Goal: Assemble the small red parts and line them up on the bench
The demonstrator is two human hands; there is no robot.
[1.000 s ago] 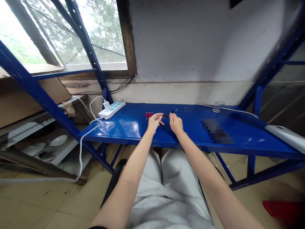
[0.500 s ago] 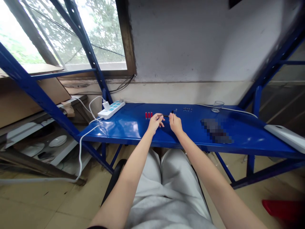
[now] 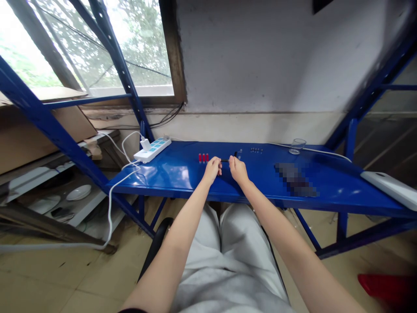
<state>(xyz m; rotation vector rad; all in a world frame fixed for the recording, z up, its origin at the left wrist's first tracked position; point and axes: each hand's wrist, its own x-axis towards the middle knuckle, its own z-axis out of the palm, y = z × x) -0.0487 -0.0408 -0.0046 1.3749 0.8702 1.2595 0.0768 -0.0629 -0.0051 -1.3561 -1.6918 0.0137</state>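
Note:
A thin black rod-like piece (image 3: pixel 224 161) spans the gap between my two hands, just above the blue table (image 3: pixel 169 178). My left hand (image 3: pixel 213 168) is closed on its left end, and my right hand (image 3: pixel 238 168) is closed round its right end. What exactly the piece is, I cannot make out; the fingers cover both ends. Three small red cylinders with clear lower ends (image 3: pixel 203 158) stand in a row just beyond my left hand. Past my right hand lie a small dark piece (image 3: pixel 235 154) and a tiny clear part (image 3: pixel 240 151).
Several tiny metallic parts (image 3: pixel 256 150) lie farther back. A clear glass (image 3: pixel 297 146) stands at the back right, near a pixelated dark object (image 3: pixel 296 179). A white power strip (image 3: pixel 152 150) sits at the left end, its cable hanging over the edge. A white device (image 3: pixel 391 187) lies far right.
My left hand's fingers have curled in more tightly. My right hand has shifted slightly left, so the hands are a little closer together on the black piece.

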